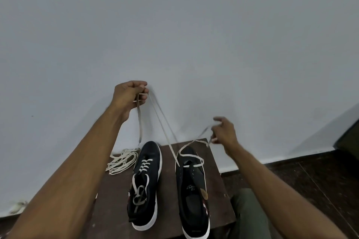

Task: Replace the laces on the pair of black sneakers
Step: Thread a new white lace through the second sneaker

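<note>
Fingers (142, 91) of my left hand (128, 97) are curled tight and pinch the white lace (165, 132) near the centre of the frame, raised well above the shoes. From that pinch two strands run down to the right toward the right sneaker (192, 190), and a short loose end hangs straight down from the hand, its tip just above the toe of the left sneaker (145, 184).

Over at centre right, my right hand (223, 132) is lower and blurred; its fingers look bent around the other end of the same lace, with the forefinger lifted, though I cannot tell the exact grip. From there the lace drops in a slack loop over the toe of the right sneaker and crosses through its lowest eyelets; the rest of that shoe's eyelets stand unlaced and its tongue is open.

Left sneaker, just beside it, is laced in white up the front, with greyish ends lying loose inside the opening. Both are black with white soles, toes pointing to the wall (174, 25), side by side on a dark brown surface (112, 200) in the lower middle of the frame.

At the surface's far left corner lies a tangled bundle of pale laces (122, 161), touching the wall. Dark floor (310, 180) fills the lower right.
</note>
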Tool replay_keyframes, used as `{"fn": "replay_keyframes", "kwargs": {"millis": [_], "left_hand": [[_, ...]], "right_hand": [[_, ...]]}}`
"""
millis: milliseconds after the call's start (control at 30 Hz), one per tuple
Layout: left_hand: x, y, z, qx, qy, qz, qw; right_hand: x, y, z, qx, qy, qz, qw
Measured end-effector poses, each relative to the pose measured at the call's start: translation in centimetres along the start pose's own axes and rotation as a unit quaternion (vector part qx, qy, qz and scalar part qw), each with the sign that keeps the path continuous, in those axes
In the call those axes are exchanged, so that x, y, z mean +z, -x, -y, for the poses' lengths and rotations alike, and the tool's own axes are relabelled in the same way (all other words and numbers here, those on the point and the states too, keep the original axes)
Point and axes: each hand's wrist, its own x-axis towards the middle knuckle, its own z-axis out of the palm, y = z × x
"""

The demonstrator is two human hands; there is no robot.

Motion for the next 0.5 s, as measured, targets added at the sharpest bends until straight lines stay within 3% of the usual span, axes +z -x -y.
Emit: {"fn": "replay_keyframes", "kwargs": {"millis": [100, 267, 367, 500], "left_hand": [[0.7, 0.0, -1.4, 0.014, 0.069, 0.006, 0.998], [3.0, 0.4, -3.9, 0.066, 0.09, 0.038, 0.993], [4.2, 0.8, -4.6, 0.105, 0.084, 0.05, 0.99], [5.2, 1.0, -2.1, 0.141, 0.006, 0.035, 0.989]], "right_hand": [[-1.2, 0.6, 8.7, -0.048, -0.13, 0.047, 0.989], [-0.8, 2.2, 17.2, -0.127, -0.209, 0.105, 0.964], [0.1, 3.0, 18.8, -0.178, -0.205, 0.111, 0.956], [1.3, 3.2, 15.6, -0.172, -0.194, 0.066, 0.964]]}}
